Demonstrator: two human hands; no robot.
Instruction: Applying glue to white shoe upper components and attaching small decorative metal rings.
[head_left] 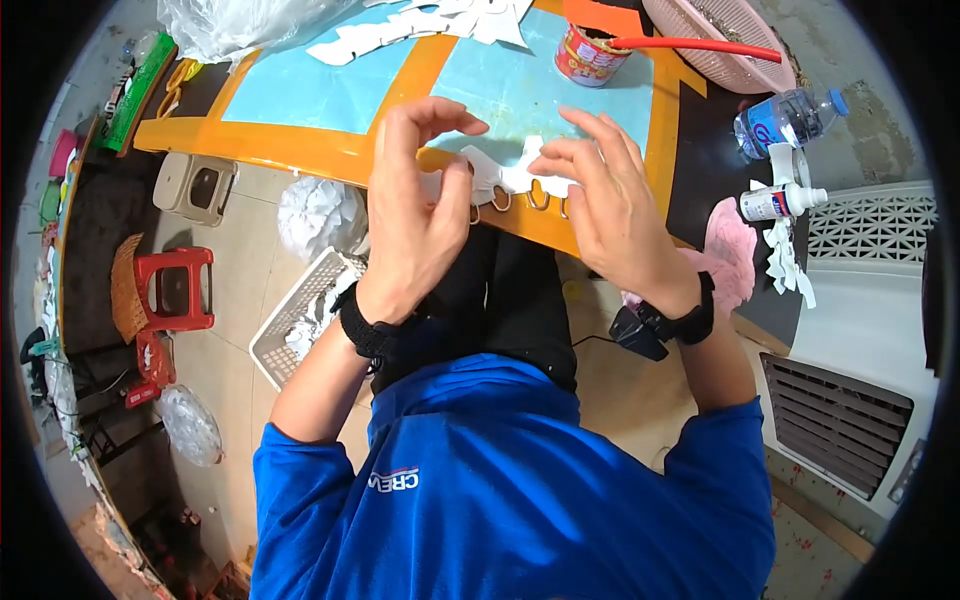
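A row of white cut pieces [515,178] lies along the near edge of the orange table [330,148]. Several metal rings [538,196] stick out from them over the edge. At the left end of the row is my left hand [412,220], its thumb and fingers curved apart with nothing visible between them. My right hand [615,205] hovers by the right end, fingers spread and holding nothing that I can see. The fingers partly hide both ends of the row.
Behind the hands stands a red can [588,58] with a red-handled tool [700,46] across it. More white pieces [430,25] lie farther back. A bottle [785,122], a small white bottle [775,203] and a pink cloth [730,255] are at right. A white basket [275,340] sits below left.
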